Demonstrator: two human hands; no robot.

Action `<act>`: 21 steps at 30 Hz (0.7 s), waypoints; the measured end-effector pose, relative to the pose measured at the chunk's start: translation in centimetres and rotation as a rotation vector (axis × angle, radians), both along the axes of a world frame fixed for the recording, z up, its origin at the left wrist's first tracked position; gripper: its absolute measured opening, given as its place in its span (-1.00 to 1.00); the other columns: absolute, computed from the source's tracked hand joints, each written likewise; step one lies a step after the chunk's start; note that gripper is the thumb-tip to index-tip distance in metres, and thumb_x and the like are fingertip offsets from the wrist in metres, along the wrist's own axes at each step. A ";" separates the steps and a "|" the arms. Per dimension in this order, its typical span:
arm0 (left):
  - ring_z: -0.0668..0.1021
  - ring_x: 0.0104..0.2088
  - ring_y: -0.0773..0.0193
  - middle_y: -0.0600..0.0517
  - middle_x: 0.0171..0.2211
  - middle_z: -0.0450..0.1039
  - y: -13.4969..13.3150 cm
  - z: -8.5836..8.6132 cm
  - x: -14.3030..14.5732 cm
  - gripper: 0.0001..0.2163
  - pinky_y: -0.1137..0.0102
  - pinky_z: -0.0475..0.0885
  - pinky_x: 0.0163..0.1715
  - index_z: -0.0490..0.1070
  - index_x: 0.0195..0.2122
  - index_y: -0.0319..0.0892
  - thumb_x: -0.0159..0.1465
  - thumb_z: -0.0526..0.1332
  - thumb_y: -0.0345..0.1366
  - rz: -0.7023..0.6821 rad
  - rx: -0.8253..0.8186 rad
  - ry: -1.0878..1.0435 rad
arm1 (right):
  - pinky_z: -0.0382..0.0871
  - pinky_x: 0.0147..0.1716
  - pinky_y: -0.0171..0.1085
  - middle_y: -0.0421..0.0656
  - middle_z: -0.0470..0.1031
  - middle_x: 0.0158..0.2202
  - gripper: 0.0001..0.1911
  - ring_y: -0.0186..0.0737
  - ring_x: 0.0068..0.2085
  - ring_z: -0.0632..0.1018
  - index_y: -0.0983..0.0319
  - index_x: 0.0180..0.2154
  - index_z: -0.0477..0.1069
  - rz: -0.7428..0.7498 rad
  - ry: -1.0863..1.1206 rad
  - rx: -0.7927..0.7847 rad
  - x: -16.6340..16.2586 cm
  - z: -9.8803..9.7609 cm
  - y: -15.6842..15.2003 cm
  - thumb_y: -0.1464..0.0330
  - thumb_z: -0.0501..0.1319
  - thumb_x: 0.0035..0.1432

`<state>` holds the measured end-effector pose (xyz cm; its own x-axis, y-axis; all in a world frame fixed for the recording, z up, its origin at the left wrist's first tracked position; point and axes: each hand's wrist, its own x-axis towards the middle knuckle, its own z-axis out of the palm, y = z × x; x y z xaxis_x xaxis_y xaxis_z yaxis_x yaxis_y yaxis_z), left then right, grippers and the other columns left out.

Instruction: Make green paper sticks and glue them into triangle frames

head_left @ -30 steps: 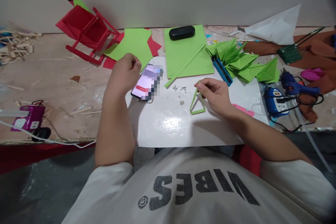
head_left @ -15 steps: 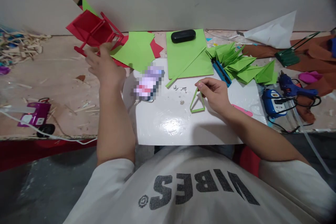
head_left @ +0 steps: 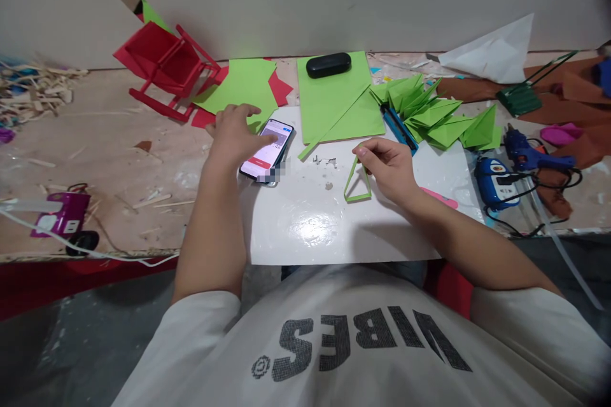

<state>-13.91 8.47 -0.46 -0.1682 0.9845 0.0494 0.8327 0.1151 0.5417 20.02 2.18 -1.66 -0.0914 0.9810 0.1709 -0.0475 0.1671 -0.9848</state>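
Note:
My left hand (head_left: 233, 133) is over the left edge of a lit phone (head_left: 270, 149), its thumb stretched across the screen and its fingers apart. Whether the thumb touches the glass I cannot tell. Between thumb and fingertips, my right hand (head_left: 389, 167) pinches a green paper strip (head_left: 358, 197) folded into a triangular loop, which hangs above the white board (head_left: 296, 241). A red miniature rocking chair (head_left: 169, 70) stands to the left, behind my left hand. One long green strip (head_left: 334, 122) lies slanted across a green sheet (head_left: 315, 86).
A black case (head_left: 328, 65) rests on the green sheet. On the right are a blue cutter (head_left: 400, 128), folded green paper leaves (head_left: 436, 114), a blue glue gun (head_left: 537, 156) and a blue power socket (head_left: 497, 184) with cables. A purple device (head_left: 62, 216) and wood scraps (head_left: 35, 86) lie left.
My left hand has come away from the red rocking chair, moving right and toward me, to the phone. My right hand keeps its pinch on the green strip, nearly still.

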 end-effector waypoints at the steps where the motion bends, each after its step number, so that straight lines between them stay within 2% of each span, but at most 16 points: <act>1: 0.31 0.45 -0.36 -0.18 -0.04 0.58 0.0 0.0 0.0 -0.59 -0.09 0.13 0.17 0.51 -0.22 -0.02 0.00 0.59 -0.02 0.002 0.006 0.000 | 0.34 -0.38 -0.23 -0.21 0.56 -0.43 -0.38 -0.34 -0.44 0.38 0.19 -0.36 0.66 0.001 -0.003 0.001 0.0 0.0 0.0 -0.25 0.56 0.11; 4: 0.37 0.42 -0.33 -0.20 0.08 0.57 0.0 0.2 -0.2 -0.57 -0.09 0.16 0.17 0.57 -0.10 -0.05 0.06 0.55 -0.03 0.005 0.031 -0.041 | 0.35 -0.38 -0.22 -0.20 0.56 -0.43 -0.37 -0.33 -0.43 0.38 0.18 -0.36 0.66 -0.004 -0.020 -0.003 0.0 0.0 -0.1 -0.27 0.55 0.11; 7: 0.51 0.28 -0.10 -0.12 0.12 0.60 0.0 0.8 0.0 -0.64 -0.01 0.25 0.16 0.58 -0.06 -0.09 0.20 0.46 -0.03 -0.004 0.117 -0.165 | 0.35 -0.38 -0.22 -0.21 0.56 -0.43 -0.37 -0.33 -0.43 0.39 0.17 -0.35 0.65 0.001 -0.022 -0.004 0.1 0.1 -0.1 -0.27 0.55 0.11; 10: 0.59 0.02 0.17 0.01 -0.07 0.64 -0.4 1.5 1.5 -0.71 0.11 0.38 0.09 0.51 -0.15 -0.09 0.28 0.46 -0.05 -0.050 0.219 -0.508 | 0.32 -0.39 -0.22 -0.21 0.54 -0.43 -0.38 -0.34 -0.44 0.38 0.18 -0.35 0.66 0.009 -0.015 0.001 0.1 0.2 -0.1 -0.26 0.55 0.12; 13: 0.57 -0.13 0.24 0.05 -0.23 0.55 -1.4 1.8 4.4 -0.56 0.19 0.43 -0.04 0.37 -0.26 -0.05 0.26 0.52 0.11 -0.157 0.201 -0.875 | 0.30 -0.40 -0.23 -0.21 0.53 -0.44 -0.38 -0.34 -0.44 0.37 0.19 -0.36 0.65 0.006 -0.005 0.005 0.0 0.3 -0.1 -0.26 0.56 0.12; 16: 0.49 -0.31 0.27 0.11 -0.40 0.39 -2.6 1.3 7.5 -0.35 0.25 0.47 -0.17 0.26 -0.38 -0.03 0.08 0.62 0.30 -0.246 0.130 -1.109 | 0.31 -0.40 -0.23 -0.21 0.54 -0.44 -0.36 -0.33 -0.44 0.37 0.18 -0.36 0.65 -0.001 -0.012 -0.002 0.0 0.5 -0.1 -0.27 0.55 0.10; 21: 0.47 -0.50 0.31 0.23 -0.63 0.16 -4.1 0.0 10.4 -0.37 0.32 0.48 -0.33 0.26 -0.41 -0.04 0.16 0.65 0.23 -0.391 -0.090 -1.319 | 0.33 -0.42 -0.24 -0.19 0.56 -0.42 -0.36 -0.33 -0.44 0.38 0.18 -0.34 0.66 0.028 -0.006 0.008 0.1 0.6 -0.2 -0.28 0.55 0.11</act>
